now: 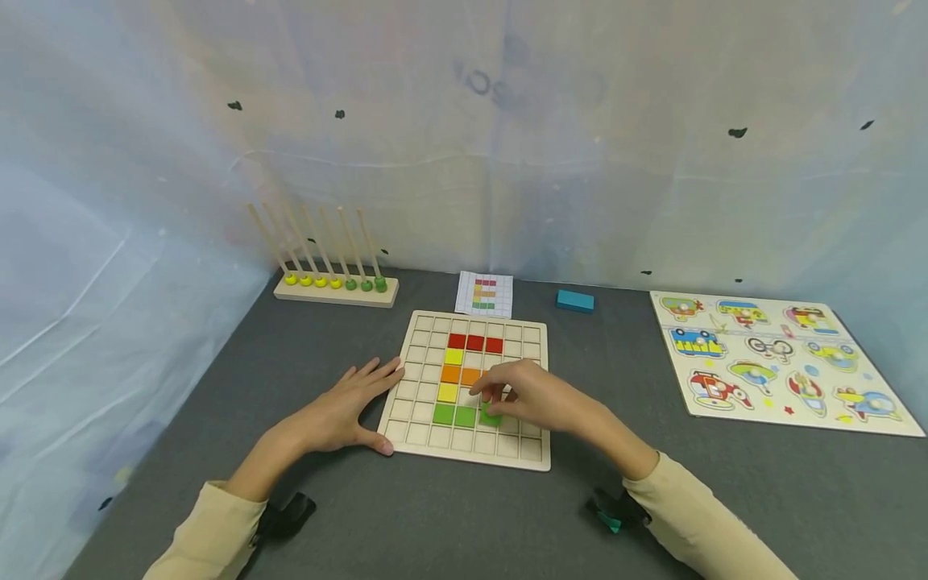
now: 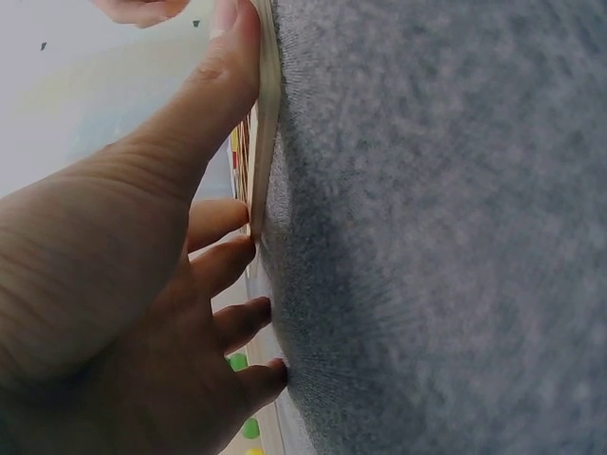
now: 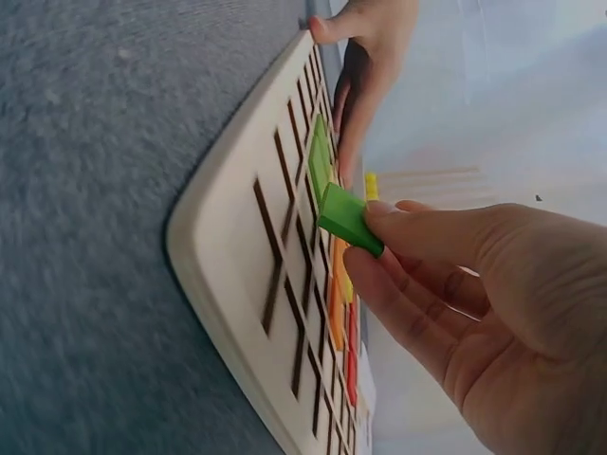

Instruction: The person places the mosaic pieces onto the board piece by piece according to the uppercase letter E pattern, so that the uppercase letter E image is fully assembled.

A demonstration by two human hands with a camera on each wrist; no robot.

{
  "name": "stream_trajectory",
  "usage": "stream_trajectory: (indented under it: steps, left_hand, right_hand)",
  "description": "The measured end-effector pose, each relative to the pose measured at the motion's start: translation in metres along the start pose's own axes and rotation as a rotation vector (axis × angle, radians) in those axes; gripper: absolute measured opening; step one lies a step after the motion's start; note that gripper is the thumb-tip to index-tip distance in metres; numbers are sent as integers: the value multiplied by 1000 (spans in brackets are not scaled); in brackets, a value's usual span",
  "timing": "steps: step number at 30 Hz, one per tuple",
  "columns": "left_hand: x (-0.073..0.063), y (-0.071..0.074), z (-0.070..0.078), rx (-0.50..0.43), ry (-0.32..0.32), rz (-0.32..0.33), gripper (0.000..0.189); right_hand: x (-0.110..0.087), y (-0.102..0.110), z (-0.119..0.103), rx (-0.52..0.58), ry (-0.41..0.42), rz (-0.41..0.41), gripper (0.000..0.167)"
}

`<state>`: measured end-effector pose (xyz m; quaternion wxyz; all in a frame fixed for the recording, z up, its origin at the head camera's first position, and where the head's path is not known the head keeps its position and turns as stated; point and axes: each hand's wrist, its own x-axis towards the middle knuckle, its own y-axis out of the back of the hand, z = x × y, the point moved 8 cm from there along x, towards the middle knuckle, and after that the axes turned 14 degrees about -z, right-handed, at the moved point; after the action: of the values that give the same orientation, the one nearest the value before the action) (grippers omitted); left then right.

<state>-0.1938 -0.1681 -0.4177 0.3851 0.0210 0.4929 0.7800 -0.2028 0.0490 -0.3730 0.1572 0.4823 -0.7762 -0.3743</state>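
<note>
My right hand pinches a green tile between thumb and fingers, tilted just above the wooden grid board. Spread along the board's left side, my left hand touches its edge with thumb and fingertips. In the grid lie three red tiles in a row, with a yellow tile below the left one. Lower down come orange tiles, a second yellow tile and two green tiles. The right hand hides some cells behind it.
Behind the board lies a printed pattern card, with a blue block to its right. A bead rack with upright rods stands at the back left. On the right lies a vehicle picture puzzle. A plastic sheet hangs behind.
</note>
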Motion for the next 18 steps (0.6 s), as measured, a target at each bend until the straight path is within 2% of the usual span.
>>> stream_trajectory:
  steps: [7, 13, 18]
  left_hand:
    - [0, -1, 1, -7, -4, -12, 113]
    - [0, -2, -1, 0, 2, -15, 113]
    - [1, -2, 0, 13, 4, -21, 113]
  right_hand:
    - [5, -12, 2, -18, -9, -8, 22]
    - [7, -15, 4, -64, -16, 26, 20]
    - [4, -15, 4, -65, -37, 16, 18]
